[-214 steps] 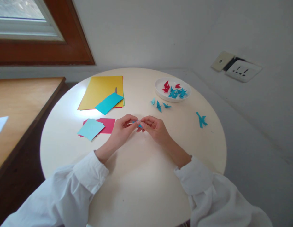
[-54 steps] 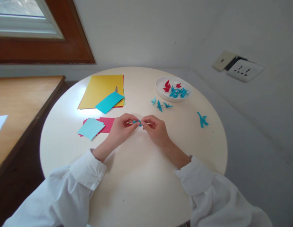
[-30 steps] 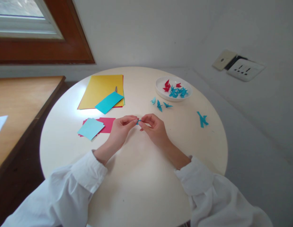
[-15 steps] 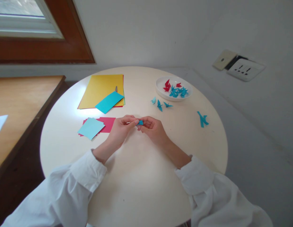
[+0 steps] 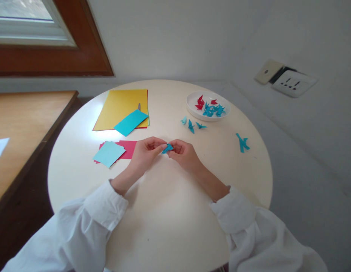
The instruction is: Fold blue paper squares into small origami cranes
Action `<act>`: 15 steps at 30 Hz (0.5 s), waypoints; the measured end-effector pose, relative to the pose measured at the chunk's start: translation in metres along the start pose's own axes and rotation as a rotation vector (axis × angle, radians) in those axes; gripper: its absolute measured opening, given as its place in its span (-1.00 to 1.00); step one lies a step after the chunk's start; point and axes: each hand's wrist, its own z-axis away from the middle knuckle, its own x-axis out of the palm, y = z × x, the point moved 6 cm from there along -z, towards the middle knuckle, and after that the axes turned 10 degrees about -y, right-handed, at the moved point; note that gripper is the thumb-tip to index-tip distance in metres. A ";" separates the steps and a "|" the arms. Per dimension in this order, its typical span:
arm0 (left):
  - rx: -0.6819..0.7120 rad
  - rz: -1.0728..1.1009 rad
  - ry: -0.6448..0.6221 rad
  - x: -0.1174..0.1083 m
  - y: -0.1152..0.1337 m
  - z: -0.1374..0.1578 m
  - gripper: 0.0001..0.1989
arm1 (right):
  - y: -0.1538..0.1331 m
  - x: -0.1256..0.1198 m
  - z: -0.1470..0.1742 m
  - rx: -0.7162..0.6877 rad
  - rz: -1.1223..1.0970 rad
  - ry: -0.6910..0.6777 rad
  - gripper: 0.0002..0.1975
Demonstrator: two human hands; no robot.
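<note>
Pinching small folded blue paper [image 5: 167, 149] with fingers [image 5: 161, 148] of left hand [image 5: 147, 152] and right hand [image 5: 185, 152]; holding it over desk [image 5: 169, 211], near three small paper birds [image 5: 190, 127].

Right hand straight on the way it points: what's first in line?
The blue paper the right hand touches; just past it, likely the left hand's thumb or fingers. Exact gap unclear from one view.

Your sm. folded blue paper piece [image 5: 167, 148] looks matt. Your white cloth sleeves [image 5: 79, 217]: matt, wrinkled. Round cream table [image 5: 164, 219]: smooth, semi-gloss w/ glare. White round shallow dish [image 5: 198, 116]: smooth, can't tell plastic vs. ceramic. Yellow rect. paper sheet [image 5: 122, 104]: smooth. Brown wood window frame [image 5: 92, 60]: smooth, satin.
</note>
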 end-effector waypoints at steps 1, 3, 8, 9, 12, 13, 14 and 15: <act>0.003 0.012 0.002 0.000 0.000 0.000 -0.85 | 0.000 0.000 0.000 0.002 0.000 0.009 -0.85; 0.010 0.046 -0.005 0.001 -0.001 0.000 -0.84 | -0.001 -0.001 0.001 0.001 -0.002 0.022 -0.84; 0.013 0.072 0.023 0.001 -0.004 0.000 -0.86 | -0.003 0.002 0.002 -0.025 -0.009 0.029 -0.84; 0.010 0.075 0.032 0.001 -0.004 0.000 -0.87 | -0.003 0.002 0.002 -0.028 -0.012 0.030 -0.85; 0.008 0.074 0.050 0.001 -0.004 0.001 -0.87 | -0.002 0.004 0.002 -0.040 0.000 0.034 -0.85; 0.010 0.066 0.052 0.002 -0.004 0.001 -0.88 | -0.002 0.004 0.002 -0.046 0.010 0.033 -0.86; 0.012 0.055 0.054 0.002 -0.004 0.001 -0.88 | -0.002 0.004 0.002 -0.054 0.021 0.031 -0.86; 0.013 0.045 0.054 0.002 -0.004 0.001 -0.88 | -0.002 0.004 0.002 -0.063 0.032 0.026 -0.86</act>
